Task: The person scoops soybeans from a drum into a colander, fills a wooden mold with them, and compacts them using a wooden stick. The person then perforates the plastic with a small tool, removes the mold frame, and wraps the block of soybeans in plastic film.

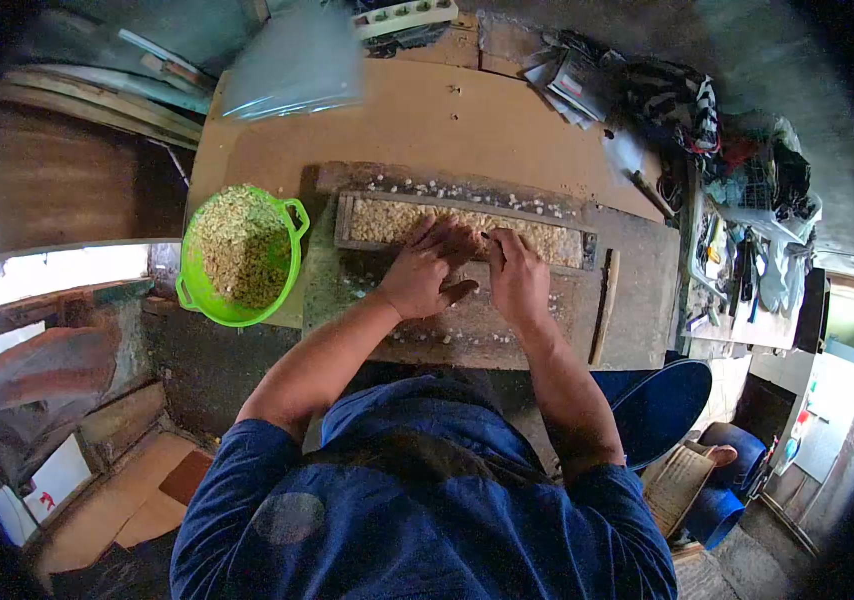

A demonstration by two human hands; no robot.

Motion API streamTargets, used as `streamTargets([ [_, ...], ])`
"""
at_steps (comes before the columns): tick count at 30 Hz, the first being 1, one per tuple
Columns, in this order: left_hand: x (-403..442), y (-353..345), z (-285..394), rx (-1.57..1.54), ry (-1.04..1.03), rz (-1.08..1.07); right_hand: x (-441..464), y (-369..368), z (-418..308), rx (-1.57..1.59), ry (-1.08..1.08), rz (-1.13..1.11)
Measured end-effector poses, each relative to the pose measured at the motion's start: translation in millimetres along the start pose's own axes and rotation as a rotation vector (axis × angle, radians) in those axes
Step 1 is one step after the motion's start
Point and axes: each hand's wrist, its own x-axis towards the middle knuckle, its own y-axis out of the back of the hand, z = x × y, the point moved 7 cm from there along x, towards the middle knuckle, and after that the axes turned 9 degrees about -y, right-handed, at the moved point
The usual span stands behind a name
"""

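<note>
A long, narrow wooden frame [345, 222] lies on a worn board [567, 320], filled with pale, puffed-looking grains [382, 218]. My left hand [427, 270] rests over the middle of the frame. Its fingers stretch onto the grains and its thumb points out to the right. Close beside it, my right hand [519, 278] is closed with curled fingers at the frame's near side. A small dark bit shows at its fingertips, but I cannot make out what it is. Loose white crumbs lie along both sides of the frame.
A green handled basin [294, 262] of similar grains [237, 235] stands at left. A wooden stick [605, 305] lies right of the frame. Clear plastic bags [297, 65] and a power strip [407, 17] are at the back. A dark blue round container [662, 410] stands below right.
</note>
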Motion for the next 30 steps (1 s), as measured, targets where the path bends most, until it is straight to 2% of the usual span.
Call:
streamTargets([
  [5, 0, 7, 2, -0.027, -0.029, 0.013, 0, -15, 6, -0.150, 0.055, -0.038],
  [9, -1, 5, 2, 0.020, -0.037, 0.025, -6, 9, -11, -0.029, 0.090, 0.050],
  [12, 1, 7, 2, 0.012, -0.040, 0.046, -11, 30, 3, 0.080, 0.021, 0.124],
  [14, 4, 9, 5, -0.019, -0.043, 0.081, -17, 40, 24, 0.154, -0.186, 0.099],
  [15, 6, 11, 7, -0.011, 0.003, 0.098, -20, 46, 28, 0.152, -0.191, 0.102],
  [17, 11, 15, 12, -0.006, 0.042, 0.112, -28, 56, 48, 0.176, -0.342, 0.091],
  [19, 17, 19, 16, 0.032, 0.081, 0.073, -37, 64, 67, 0.163, -0.318, 0.129],
  [23, 23, 9, 20, -0.034, 0.030, 0.083, -51, 81, 104, 0.225, -0.362, 0.198],
  [26, 36, 1, 30, -0.077, -0.019, 0.093, -60, 82, 137, 0.261, -0.495, 0.165],
  [30, 72, -19, 55, -0.010, -0.070, 0.002, -70, 79, 165, 0.314, -0.598, 0.139],
])
